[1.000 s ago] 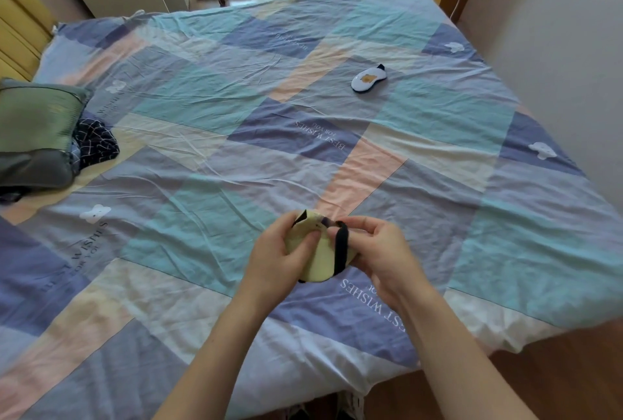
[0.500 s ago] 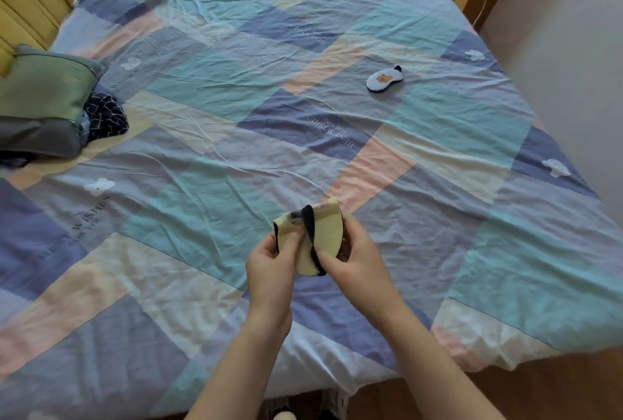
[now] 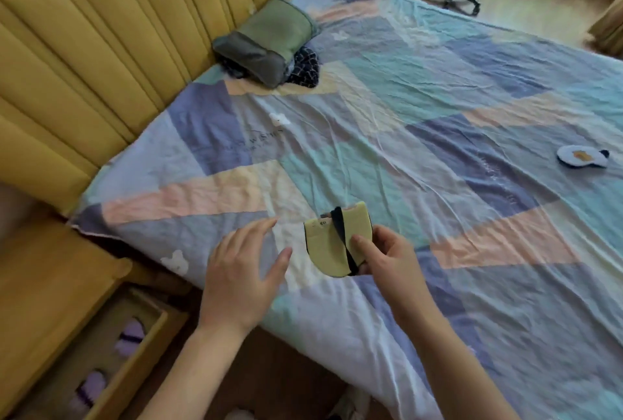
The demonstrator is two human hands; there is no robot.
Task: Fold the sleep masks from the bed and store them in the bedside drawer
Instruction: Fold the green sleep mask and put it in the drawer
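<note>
Four sleep masks are counted. One folded yellow mask (image 3: pixel 332 242), crossed by its black strap, is pinched by the right hand (image 3: pixel 384 259) above the bed (image 3: pixel 438 123). One white mask (image 3: pixel 580 157) lies far right. Two purple masks (image 3: pixel 129 335) are seen in the open bedside drawer (image 3: pixel 135 365). The left hand (image 3: pixel 241 279) is spread, holding nothing. One green pillow (image 3: pixel 269 38) rests by the headboard (image 3: pixel 101 49).

My right hand (image 3: pixel 387 259) pinches the folded yellow mask (image 3: pixel 332 244); my left hand (image 3: pixel 241 271) hovers open at nine o'clock.
</note>
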